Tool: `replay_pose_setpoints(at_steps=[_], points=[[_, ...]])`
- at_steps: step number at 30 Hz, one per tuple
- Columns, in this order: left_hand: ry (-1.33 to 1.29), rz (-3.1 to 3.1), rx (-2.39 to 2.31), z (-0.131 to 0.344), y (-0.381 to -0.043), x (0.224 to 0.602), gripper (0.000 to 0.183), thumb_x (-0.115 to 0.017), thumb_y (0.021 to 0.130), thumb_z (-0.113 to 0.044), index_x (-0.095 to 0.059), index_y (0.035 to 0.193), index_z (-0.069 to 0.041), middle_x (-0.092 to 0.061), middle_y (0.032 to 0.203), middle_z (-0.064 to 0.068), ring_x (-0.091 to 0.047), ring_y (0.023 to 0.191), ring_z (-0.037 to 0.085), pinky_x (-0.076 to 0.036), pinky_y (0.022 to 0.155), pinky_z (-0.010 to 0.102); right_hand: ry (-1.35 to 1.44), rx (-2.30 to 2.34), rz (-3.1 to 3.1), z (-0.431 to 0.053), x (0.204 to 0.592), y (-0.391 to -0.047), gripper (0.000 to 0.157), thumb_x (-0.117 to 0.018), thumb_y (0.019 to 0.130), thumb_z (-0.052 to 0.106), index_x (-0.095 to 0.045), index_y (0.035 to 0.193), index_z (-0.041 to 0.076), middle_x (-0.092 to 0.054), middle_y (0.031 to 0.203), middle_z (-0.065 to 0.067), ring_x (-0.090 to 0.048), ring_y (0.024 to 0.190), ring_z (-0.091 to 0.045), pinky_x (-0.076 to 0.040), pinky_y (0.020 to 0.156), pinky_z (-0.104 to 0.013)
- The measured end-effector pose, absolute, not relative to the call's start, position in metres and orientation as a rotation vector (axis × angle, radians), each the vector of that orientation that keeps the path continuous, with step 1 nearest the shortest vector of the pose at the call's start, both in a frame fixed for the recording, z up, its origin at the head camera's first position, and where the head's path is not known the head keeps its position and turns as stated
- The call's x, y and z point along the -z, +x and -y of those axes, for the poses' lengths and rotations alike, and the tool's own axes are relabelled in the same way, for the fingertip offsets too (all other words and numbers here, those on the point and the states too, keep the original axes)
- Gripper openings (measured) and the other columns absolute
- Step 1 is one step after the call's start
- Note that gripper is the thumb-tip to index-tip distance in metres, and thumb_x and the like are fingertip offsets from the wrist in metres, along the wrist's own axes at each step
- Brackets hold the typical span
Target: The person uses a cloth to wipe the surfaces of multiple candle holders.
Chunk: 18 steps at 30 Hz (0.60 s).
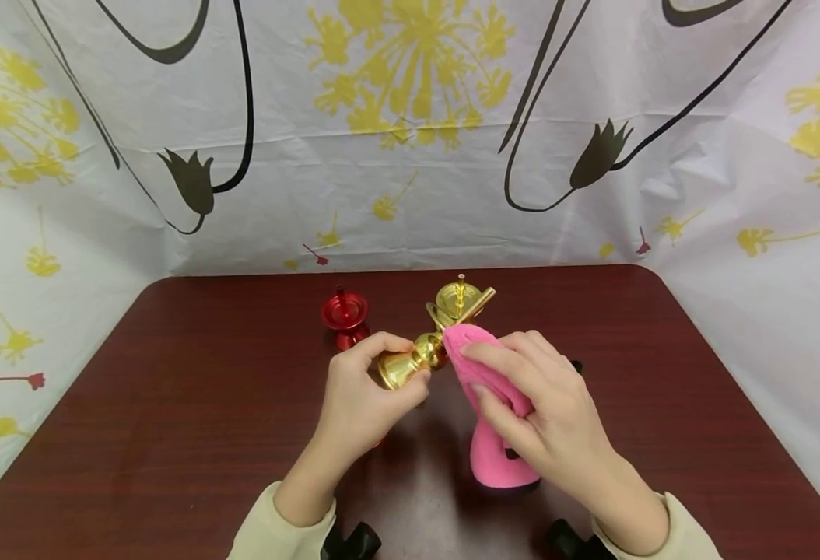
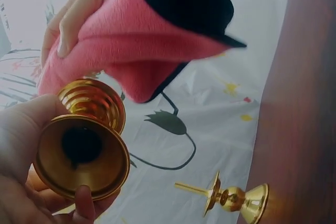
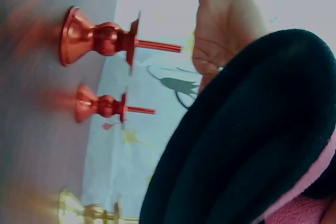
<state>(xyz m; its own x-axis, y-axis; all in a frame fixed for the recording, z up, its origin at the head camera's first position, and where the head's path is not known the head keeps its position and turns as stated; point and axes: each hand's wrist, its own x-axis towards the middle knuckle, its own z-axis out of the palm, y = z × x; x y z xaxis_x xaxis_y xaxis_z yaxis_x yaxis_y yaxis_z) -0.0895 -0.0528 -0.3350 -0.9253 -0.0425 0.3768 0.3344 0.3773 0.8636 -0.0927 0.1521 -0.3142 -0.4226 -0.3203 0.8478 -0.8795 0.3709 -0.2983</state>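
Your left hand (image 1: 361, 397) is curled round the flared base of the gold candlestick (image 1: 427, 350), thumb on one side and fingers on the other; your right hand (image 1: 557, 412) is closed on the pink cloth (image 2: 136, 43), pinching it with thumb and fingers against the candlestick's upper part. Whether the right fingers also grip metal through the fabric cannot be told. The candlestick is held tilted above the middle of the desk (image 1: 172, 389), its spike directed away from you and to your right. Treat it as rigid and probably light, since the left wrist view shows a hollow base; expect the polished surface to slip. Take hold at the base or the rounded knob; avoid loading the thin dish and spike, which are likely the easiest parts to bend. The cloth is soft and limp, with a dark reverse side, and its loose end hangs below your right hand, so gather it if it obstructs. Farther out, a standing gold candlestick (image 2: 231, 199) lies directly behind the held spike and is the nearest obstacle beyond it. To its left stands a red candlestick (image 1: 345, 311); a second red candlestick (image 3: 107, 39), nearer you, is mostly masked by your left hand in the head view. Allow clearance on that side. A patterned sheet (image 1: 438, 225) hangs behind the desk.
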Motion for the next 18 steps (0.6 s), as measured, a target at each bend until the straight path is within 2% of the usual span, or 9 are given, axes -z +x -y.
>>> replay_pose_setpoints(at_steps=[6, 13, 18], points=[[-0.212, 2.358, 1.698, 0.053, -0.088, 0.338, 0.023, -0.079, 0.074, -0.011, -0.071, 0.095, -0.011, -0.071, 0.092, 0.005, -0.063, 0.075, 0.015, -0.057, 0.065, 0.024, 0.969, -1.12, 1.874, -0.147, 0.325, -0.098, 0.03, -0.058, 0.099, 0.031, -0.07, 0.109, 0.005, -0.065, 0.091, -0.006, -0.052, 0.084, -0.014, -0.042, 0.065, -0.019], [-0.379, 2.354, 1.891, 0.055, -0.082, 0.341, 0.039, -0.085, 0.074, -0.013, -0.067, 0.109, -0.009, -0.071, 0.102, 0.008, -0.065, 0.077, 0.011, -0.058, 0.068, 0.027, 0.896, -1.183, 1.784, -0.145, 0.33, -0.101, 0.027, -0.064, 0.094, 0.022, -0.07, 0.106, -0.001, -0.064, 0.089, -0.011, -0.053, 0.083, -0.016, -0.042, 0.067, -0.021], [-0.412, 2.331, 1.97, 0.053, -0.08, 0.341, 0.04, -0.085, 0.075, -0.012, -0.067, 0.111, -0.005, -0.073, 0.106, 0.01, -0.067, 0.08, 0.01, -0.058, 0.071, 0.027, 0.876, -1.229, 1.745, -0.144, 0.332, -0.101, 0.03, -0.066, 0.094, 0.024, -0.07, 0.106, -0.003, -0.065, 0.089, -0.014, -0.054, 0.084, -0.015, -0.042, 0.067, -0.02]])
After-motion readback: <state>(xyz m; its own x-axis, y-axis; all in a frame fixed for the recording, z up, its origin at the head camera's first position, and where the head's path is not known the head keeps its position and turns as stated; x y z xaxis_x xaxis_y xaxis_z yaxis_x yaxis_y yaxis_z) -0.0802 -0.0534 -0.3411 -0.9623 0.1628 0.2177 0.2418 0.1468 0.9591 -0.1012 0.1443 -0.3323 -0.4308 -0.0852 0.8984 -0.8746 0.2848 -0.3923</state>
